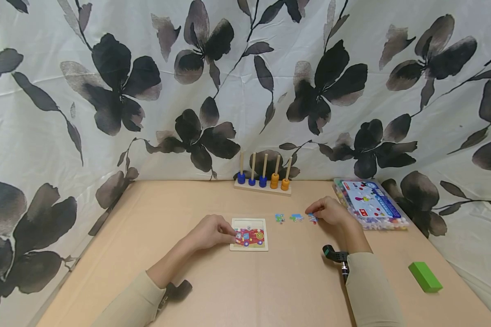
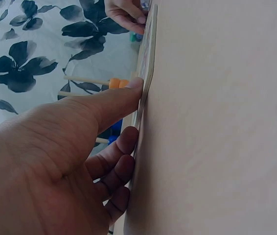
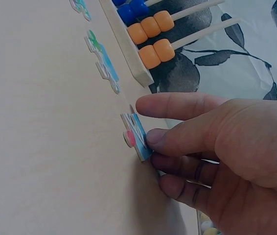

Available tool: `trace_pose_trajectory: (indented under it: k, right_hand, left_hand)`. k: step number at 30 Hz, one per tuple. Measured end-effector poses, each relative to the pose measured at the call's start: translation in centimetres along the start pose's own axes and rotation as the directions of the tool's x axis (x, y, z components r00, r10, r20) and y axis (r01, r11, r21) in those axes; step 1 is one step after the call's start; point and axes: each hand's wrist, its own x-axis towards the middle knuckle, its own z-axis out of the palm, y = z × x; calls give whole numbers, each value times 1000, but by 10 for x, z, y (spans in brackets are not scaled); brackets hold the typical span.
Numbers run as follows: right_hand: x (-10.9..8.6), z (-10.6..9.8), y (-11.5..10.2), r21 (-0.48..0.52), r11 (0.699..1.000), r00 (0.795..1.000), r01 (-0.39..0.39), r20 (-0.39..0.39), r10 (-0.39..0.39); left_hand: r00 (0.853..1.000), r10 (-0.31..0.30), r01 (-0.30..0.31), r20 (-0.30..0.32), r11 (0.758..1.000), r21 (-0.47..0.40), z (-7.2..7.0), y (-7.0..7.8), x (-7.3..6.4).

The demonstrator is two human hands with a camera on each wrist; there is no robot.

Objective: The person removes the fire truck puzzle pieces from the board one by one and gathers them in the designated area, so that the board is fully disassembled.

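Note:
A small wooden puzzle board (image 1: 249, 248) with a red vehicle picture lies flat in the middle of the table. My left hand (image 1: 213, 232) holds it at its left edge. In the left wrist view the thumb lies on the board and the other fingers curl beside its edge. Right of the board, two loose jigsaw pieces (image 1: 280, 219) (image 1: 296, 218) lie in a row with a third puzzle piece (image 3: 137, 137), blue with a pink-red spot. My right hand (image 1: 331, 212) pinches this third piece at its edge, close over the table, index finger stretched past it.
Behind the board stands a wooden peg stacker (image 1: 263, 187) with blue and orange beads. A clear box of beads (image 1: 370, 204) with a printed lid stands at the back right. A green block (image 1: 425, 277) lies near the right edge. Floral cloth (image 1: 245, 91) hangs behind the table.

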Motion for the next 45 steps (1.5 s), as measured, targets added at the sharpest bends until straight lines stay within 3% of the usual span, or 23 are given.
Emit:
trace_pose_trajectory:
  k: [13, 19, 26, 35, 45]
  right_hand:
    - [1, 2, -5, 10, 1000, 998, 10, -57, -9]
    - [4, 3, -18, 0, 997, 991, 81, -105, -81]
    - [11, 18, -45, 25, 980, 978, 200, -68, -198]
    - [16, 33, -63, 20, 964, 964, 265, -39, -264]
    - [18, 51, -85, 20, 964, 964, 265, -3, -265]
  left_hand:
    - [1000, -19, 19, 3, 1000, 1, 0, 1, -2]
    - [1000, -6, 6, 0, 1000, 11, 0, 1, -2]
    - [1000, -5, 5, 0, 1000, 14, 1, 0, -1]
    - [1000, 2, -2, -8, 1000, 10, 0, -1, -1]
    - [1000, 13, -13, -9, 1000, -4, 1, -2, 0]
